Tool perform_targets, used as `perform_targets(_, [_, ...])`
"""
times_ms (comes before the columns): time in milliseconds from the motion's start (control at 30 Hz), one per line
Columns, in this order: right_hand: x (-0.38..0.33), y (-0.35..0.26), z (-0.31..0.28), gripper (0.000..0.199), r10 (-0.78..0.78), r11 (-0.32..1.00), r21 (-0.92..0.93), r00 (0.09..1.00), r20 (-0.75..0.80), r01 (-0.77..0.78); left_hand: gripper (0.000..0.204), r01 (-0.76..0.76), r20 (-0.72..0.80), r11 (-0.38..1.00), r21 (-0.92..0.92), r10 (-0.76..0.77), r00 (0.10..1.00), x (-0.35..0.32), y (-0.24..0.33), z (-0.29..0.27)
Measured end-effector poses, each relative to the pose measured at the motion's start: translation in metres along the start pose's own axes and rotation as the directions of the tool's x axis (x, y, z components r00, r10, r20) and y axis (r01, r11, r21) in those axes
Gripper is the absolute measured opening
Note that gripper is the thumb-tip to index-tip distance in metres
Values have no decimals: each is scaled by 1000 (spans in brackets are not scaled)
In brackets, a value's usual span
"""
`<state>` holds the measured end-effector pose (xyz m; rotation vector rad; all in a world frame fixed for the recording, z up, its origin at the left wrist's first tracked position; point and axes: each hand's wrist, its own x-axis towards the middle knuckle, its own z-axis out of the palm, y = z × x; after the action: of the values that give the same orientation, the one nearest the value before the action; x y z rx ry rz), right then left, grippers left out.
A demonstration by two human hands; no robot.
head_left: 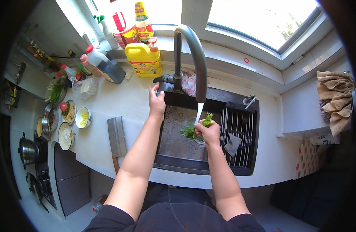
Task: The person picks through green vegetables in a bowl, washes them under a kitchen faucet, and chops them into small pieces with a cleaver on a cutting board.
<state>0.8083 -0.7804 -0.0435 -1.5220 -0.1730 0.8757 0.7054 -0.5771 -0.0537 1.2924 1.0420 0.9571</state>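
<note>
My left arm stretches forward, the left hand (157, 104) loosely open near the tap lever (159, 79). My right hand (210, 134) bends over the dark sink (172, 141), fingers pinching leafy greens (190, 132) beneath running water (199, 111). Pale worktop (96, 125) surrounds it, below bright windows (259, 19). A yellow jug (141, 54) bears a printed label (146, 68).

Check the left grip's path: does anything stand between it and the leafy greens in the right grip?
Nothing solid shows between the left grip and the leafy greens, just open space over the sink. The water stream falls between it and the stem end, which the right grip holds.
</note>
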Motion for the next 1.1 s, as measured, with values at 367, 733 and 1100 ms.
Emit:
perform_targets(367, [-4,-1,-7,15,23,1000,-2,1000,-19,-23,32,-244,142,931,271,212,967,-9,0,-4])
perform_targets(733, [11,50,-21,10,-114,983,-146,993,-28,109,45,61,146,998,23,-64,987,-94,-42,-25])
perform_targets(1100, [8,81,-33,12,-6,995,-96,999,-52,1,50,234,83,970,-65,-229,970,-125,-28,-63])
